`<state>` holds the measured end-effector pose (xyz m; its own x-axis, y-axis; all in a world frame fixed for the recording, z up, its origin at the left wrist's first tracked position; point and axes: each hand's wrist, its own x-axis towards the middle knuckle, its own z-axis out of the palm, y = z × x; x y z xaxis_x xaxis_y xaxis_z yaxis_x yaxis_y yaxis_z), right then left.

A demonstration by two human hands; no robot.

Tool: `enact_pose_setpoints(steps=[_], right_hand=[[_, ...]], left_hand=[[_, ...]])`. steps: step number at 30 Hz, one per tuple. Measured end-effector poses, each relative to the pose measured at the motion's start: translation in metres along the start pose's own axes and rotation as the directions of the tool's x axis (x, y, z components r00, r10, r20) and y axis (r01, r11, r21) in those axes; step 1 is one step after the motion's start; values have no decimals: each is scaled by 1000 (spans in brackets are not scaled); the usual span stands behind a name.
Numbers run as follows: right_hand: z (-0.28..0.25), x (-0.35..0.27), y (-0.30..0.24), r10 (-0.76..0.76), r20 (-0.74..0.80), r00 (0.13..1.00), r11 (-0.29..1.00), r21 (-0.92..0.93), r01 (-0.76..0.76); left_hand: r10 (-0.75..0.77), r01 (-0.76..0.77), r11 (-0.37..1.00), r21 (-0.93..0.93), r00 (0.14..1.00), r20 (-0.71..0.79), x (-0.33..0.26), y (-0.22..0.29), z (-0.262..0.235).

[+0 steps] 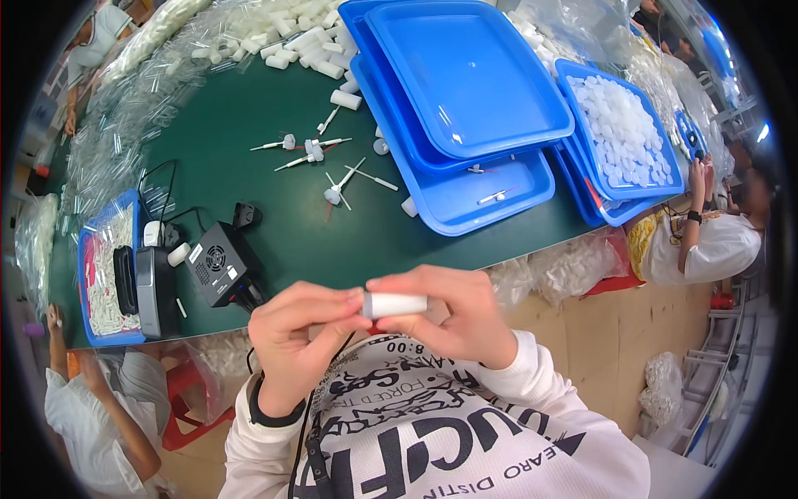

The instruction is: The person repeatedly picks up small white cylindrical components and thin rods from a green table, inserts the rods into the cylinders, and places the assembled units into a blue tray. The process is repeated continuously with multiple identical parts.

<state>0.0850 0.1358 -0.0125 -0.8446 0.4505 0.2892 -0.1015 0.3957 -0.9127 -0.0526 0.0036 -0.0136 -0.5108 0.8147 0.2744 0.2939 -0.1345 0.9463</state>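
Just in front of my chest, at the table's near edge, I hold a small white plastic bottle [401, 304] sideways between both hands. My right hand [470, 312] grips its body, thumb below and index finger above. At the bottle's left end is a greyish translucent cap [367, 305], pinched by the thumb and fingertips of my left hand [291, 328]. Whether the cap is fully seated I cannot tell. Beyond my hands, on the green table [307, 233], lie white caps with thin sticks [334, 194] attached, some of them red.
Stacked blue trays [499, 218] stand ahead to the right, beside a tray of translucent caps [619, 133]. White bottles [312, 50] and clear tubes [125, 125] heap at the back. A black fan-vented box [218, 262] and blue tray [112, 339] sit left. Co-workers sit on both sides.
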Motion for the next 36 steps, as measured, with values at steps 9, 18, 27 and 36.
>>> enact_pose_setpoints(steps=[9,18,27,36], right_hand=[[12,-12,-6,348,-19,937,782,558,-279],[-1,-10,-18,241,88,967,853,455,-254],[-9,-13,-15,127,152,980,960,231,-160],[32,-16,-7,243,-211,947,856,505,-107]], left_hand=[[83,-100,987,126,987,137,21,14,-9],[188,-234,946,223,960,208,23,34,-13],[196,-252,945,210,947,254,15,35,-14],[-283,273,785,-556,957,71,1,6,9]])
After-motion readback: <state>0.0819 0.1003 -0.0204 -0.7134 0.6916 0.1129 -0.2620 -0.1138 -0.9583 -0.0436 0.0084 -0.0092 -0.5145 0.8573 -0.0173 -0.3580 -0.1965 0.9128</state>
